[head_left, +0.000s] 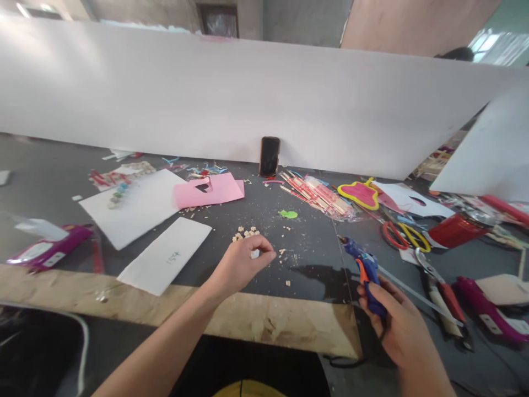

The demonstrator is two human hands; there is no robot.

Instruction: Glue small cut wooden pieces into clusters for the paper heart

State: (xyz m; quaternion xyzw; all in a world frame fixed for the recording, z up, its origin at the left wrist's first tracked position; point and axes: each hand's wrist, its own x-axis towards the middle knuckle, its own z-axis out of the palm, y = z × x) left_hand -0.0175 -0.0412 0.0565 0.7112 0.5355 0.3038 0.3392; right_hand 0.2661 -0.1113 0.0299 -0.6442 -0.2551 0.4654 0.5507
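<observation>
My right hand [394, 311] is wrapped round a blue hot glue gun [374, 278] with an orange trigger. Its nozzle points up and to the left, raised over the table, and a clear glue stick [407, 284] trails from its back. Near the middle of the table, my left hand [248, 259] has its fingers curled, thumb and fingertips together. A small white bit [255, 253] shows inside the curl; what the fingertips pinch is hidden. Just behind that hand lies a cluster of small pale wooden pieces [243, 232], and several more are scattered to its right.
A phone [270, 156] leans against the white board [231, 105]. White sheets [167, 256] and pink paper [219, 190] lie left. Bundled sticks [316, 193], scissors [394, 236], pliers [430, 267], a red can [458, 229] and a purple tool [494, 311] occupy the right.
</observation>
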